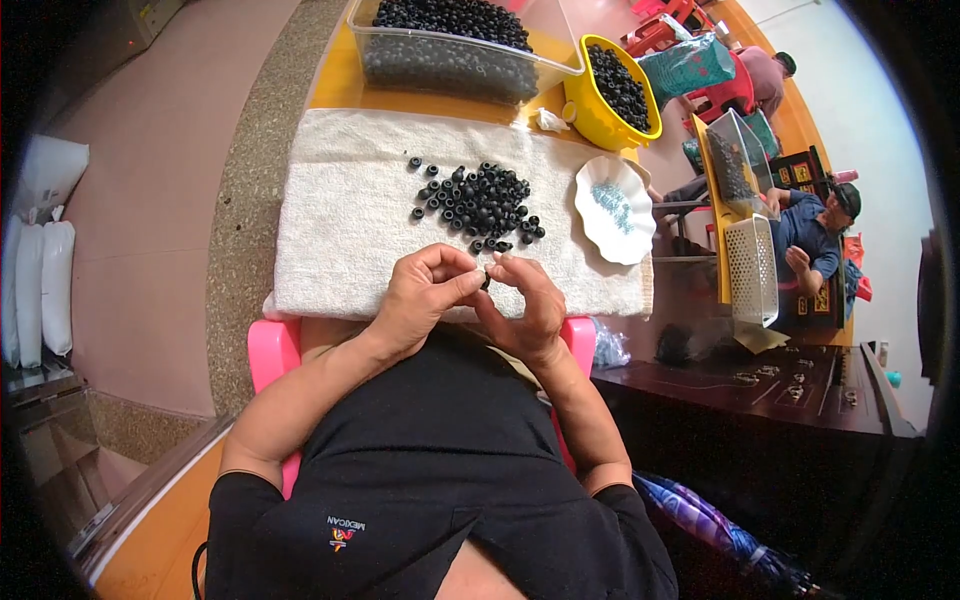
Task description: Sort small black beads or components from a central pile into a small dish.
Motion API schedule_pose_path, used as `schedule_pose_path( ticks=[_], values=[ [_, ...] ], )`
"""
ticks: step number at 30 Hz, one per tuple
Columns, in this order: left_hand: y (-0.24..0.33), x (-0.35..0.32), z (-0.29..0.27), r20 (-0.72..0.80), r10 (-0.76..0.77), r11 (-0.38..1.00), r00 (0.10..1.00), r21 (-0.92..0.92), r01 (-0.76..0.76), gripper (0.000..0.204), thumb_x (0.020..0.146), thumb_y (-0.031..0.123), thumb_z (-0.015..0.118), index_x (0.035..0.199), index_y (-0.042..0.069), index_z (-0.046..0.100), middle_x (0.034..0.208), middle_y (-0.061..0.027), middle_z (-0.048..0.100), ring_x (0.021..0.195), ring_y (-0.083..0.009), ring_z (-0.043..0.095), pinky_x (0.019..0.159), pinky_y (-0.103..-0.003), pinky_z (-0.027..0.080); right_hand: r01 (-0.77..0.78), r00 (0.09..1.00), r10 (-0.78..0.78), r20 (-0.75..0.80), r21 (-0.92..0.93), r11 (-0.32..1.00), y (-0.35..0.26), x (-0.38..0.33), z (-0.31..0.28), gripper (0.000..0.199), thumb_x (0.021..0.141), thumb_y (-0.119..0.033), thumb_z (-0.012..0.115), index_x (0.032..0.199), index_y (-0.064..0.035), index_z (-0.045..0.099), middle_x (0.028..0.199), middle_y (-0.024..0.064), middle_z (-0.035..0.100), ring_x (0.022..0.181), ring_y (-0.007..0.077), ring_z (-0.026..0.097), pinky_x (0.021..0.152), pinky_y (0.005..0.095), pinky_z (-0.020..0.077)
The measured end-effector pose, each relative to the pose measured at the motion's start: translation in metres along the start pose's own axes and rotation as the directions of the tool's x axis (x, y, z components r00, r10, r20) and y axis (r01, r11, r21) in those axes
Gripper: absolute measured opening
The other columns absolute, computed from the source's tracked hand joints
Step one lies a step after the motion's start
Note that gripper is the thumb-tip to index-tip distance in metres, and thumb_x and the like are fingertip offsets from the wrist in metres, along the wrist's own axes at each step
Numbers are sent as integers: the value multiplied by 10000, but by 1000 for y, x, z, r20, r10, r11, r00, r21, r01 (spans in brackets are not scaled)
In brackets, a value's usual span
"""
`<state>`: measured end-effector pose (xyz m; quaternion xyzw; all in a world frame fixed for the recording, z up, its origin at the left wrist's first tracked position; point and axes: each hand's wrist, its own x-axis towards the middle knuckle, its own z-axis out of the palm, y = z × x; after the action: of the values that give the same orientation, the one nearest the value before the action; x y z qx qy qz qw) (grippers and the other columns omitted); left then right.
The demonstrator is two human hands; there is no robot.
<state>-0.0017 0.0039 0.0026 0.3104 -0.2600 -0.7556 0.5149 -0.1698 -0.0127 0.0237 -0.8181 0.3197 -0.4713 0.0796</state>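
Observation:
Over the near edge of a white towel [345, 235], my two hands meet at the fingertips. A small round black part [487, 283] sits between the thumb and fingers of my right hand [530, 305]. My left hand [420, 295] is pinched, thumb against forefinger, right beside that part; whatever is in its pinch is too small to make out. Just beyond the fingers lies a loose heap of black parts [485, 200], several showing a hole in the middle. To the right, a white scalloped dish [590, 222] holds tiny pale-blue pieces [610, 206].
A clear plastic bin [560, 62] and a yellow basket [652, 128], both full of black parts, stand at the table's far side. A crumpled white scrap [550, 120] lies near the basket. On the right, a person [815, 225] sits by a white perforated basket [750, 270].

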Motion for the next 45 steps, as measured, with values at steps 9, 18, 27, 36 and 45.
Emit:
schedule_pose_path(
  ticks=[9,18,27,36,45],
  values=[
    [-3,2,-1,24,-6,1000,1000,1,6,104,922,66,650,992,14,594,897,-61,673,786,-107,657,721,-258,567,-27,999,25,35,57,998,1,3,-2,493,677,29,802,1119,17,584,871,157,674,737,256,683,618,319,549],
    [1,2,1,-16,-53,997,998,54,54,117,934,106,642,998,19,595,903,-68,677,788,-124,666,726,-267,568,-87,990,89,105,-27,996,6,5,-17,433,684,49,781,1080,-12,619,951,157,657,801,284,667,679,344,535],
    [3,3,2,-50,-62,992,997,110,67,146,924,152,668,971,24,614,921,-62,670,800,-105,643,742,-258,559,-316,947,322,-12,-237,919,85,12,-80,222,789,55,680,1007,27,653,1006,140,646,880,234,668,755,291,546],
    [1,2,1,-60,-36,992,998,122,44,104,925,117,657,961,26,620,920,-64,677,795,-108,645,732,-262,561,-181,983,180,-37,-365,913,174,98,-127,226,775,-7,711,998,3,675,933,130,677,843,214,680,746,299,550],
    [3,6,-7,-62,16,992,998,124,-8,90,924,99,651,961,21,625,928,-70,681,794,-108,641,740,-259,556,-179,981,194,22,-291,940,153,99,-90,170,828,-12,672,998,-17,686,903,119,694,779,193,685,697,287,539]
  ],
)
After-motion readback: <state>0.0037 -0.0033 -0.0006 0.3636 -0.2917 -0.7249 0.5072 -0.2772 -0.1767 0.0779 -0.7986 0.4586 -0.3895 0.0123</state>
